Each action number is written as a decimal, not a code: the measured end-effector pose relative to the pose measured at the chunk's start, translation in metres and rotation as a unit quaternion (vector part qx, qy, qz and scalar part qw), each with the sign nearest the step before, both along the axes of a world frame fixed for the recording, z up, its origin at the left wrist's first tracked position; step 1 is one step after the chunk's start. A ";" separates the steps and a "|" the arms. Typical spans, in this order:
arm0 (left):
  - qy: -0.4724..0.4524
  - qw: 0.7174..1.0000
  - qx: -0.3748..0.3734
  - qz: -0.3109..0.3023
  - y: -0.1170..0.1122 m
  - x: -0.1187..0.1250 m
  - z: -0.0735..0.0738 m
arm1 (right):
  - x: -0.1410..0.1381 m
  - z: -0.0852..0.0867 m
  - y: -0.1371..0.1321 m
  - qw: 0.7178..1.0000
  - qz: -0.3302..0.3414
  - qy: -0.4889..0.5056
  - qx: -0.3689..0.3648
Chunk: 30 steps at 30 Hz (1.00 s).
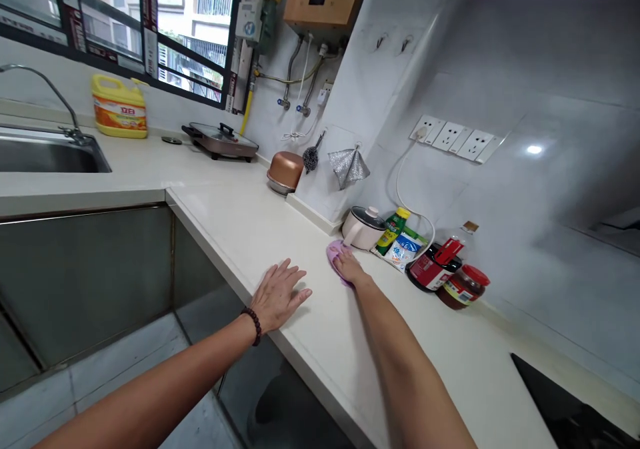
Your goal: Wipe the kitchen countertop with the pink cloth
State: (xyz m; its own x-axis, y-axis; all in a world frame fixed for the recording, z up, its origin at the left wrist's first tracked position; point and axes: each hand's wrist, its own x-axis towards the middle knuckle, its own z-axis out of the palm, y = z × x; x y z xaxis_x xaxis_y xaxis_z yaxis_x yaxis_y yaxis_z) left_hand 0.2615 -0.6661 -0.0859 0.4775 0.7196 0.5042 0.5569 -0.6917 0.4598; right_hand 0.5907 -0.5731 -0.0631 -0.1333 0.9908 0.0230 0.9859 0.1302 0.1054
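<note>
My right hand (pixel 349 265) presses a purple cleaning cloth (pixel 333 252) onto the white countertop (pixel 320 342), close to the handle of a small pink pot (pixel 364 227) with a glass lid. The palm covers part of the cloth. Nearer the counter's front edge, my left hand (pixel 280 295) is spread with its fingers apart and nothing in it; whether it rests on the surface or hovers just above I cannot tell. A dark beaded bracelet circles that wrist.
Right of the pot stand a green bottle (pixel 393 230), packets (pixel 405 247), a dark red-labelled container (pixel 433 267) and a red-lidded jar (pixel 464 286). Farther back are a copper bowl (pixel 286 170), an electric pan (pixel 220 141), a yellow jug (pixel 119 107) and a sink (pixel 50 150). A black hob (pixel 565 402) lies lower right.
</note>
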 end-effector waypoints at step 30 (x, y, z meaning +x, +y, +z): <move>-0.004 1.000 -0.009 0.029 0.003 0.004 0.002 | 0.271 -0.022 -0.408 0.935 -0.334 -0.114 0.031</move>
State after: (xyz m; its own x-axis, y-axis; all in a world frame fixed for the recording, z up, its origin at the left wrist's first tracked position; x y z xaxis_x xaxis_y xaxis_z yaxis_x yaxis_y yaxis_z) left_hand 0.2654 -0.6630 -0.0842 0.4306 0.7548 0.4948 0.5921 -0.6500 0.4764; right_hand 0.8619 -0.9811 -0.0855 0.5059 0.8529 0.1290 0.7966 -0.5193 0.3094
